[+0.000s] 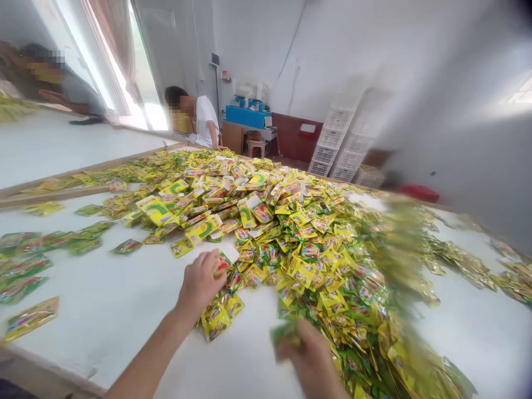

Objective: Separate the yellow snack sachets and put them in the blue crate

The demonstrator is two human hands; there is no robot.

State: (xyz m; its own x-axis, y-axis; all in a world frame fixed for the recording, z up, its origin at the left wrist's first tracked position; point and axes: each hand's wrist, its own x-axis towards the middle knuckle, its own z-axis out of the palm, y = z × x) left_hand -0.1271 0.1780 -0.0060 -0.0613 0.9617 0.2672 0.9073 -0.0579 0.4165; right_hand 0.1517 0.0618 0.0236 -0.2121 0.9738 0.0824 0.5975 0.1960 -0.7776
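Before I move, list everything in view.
Tabletop: at least one, white, foreground
Sachets: many, yellow and green, across it
Small boxes: many, yellow and green, among sachets
Other people: two, one white-shirted, back left
Curtain: one, pinkish, back left
Blue box: one, back centre
Stool: one, pinkish, back centre
Crate stacks: two, white, back wall
Red object: one, back right
Left hand: one, centre, holding small box
Right hand: one, lower centre, blurred, holding green sachet

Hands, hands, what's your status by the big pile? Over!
Left hand: holding small box. Right hand: blurred, apparently holding green packet. Big pile: spread ahead. Loose packets: near left hand.
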